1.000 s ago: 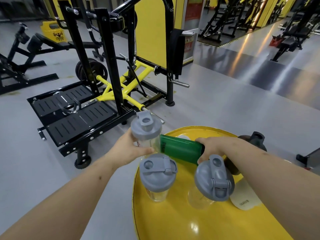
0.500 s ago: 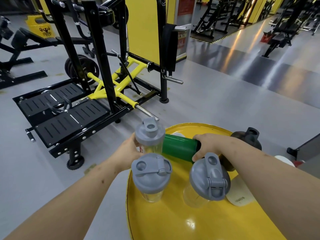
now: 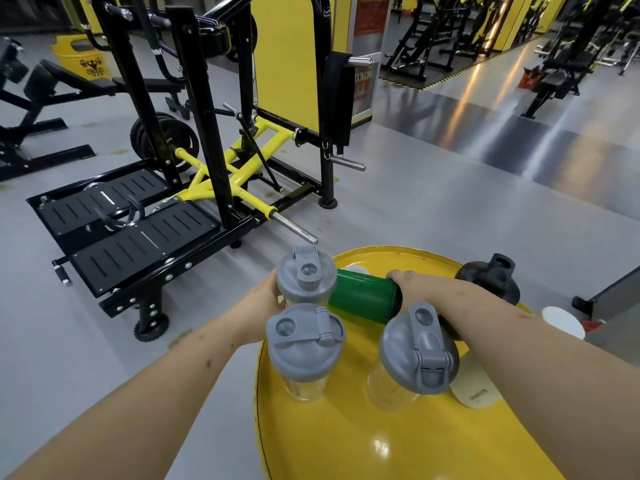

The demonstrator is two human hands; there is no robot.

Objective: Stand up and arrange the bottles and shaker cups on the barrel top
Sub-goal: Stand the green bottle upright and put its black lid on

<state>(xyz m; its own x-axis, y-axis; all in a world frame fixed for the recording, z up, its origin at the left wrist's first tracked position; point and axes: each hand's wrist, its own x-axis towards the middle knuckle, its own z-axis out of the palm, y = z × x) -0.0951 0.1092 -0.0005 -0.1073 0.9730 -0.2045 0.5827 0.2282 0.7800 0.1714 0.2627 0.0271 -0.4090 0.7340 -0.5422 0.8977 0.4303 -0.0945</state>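
On the yellow barrel top [image 3: 346, 441] three clear shaker cups with grey lids stand upright. My left hand [image 3: 265, 299] grips the far one [image 3: 304, 278] at the barrel's left rim. Two others stand nearer me, one on the left [image 3: 304, 341] and one on the right [image 3: 417, 351]. A green bottle [image 3: 363, 296] lies on its side between them, and my right hand [image 3: 408, 282] holds its right end. A black shaker [image 3: 491, 282] stands at the far right. A cream-coloured bottle [image 3: 474, 393] lies flat under my right forearm.
A black and yellow weight machine [image 3: 194, 188] with a steel bar [image 3: 294, 230] stands on the grey floor just beyond the barrel's left rim. A white round object [image 3: 562, 322] lies past the barrel's right edge. More gym equipment fills the background.
The far shaker cup in my left hand has come down a little toward the barrel's rim. My right hand stays on the lying green bottle. The view has shifted slightly.
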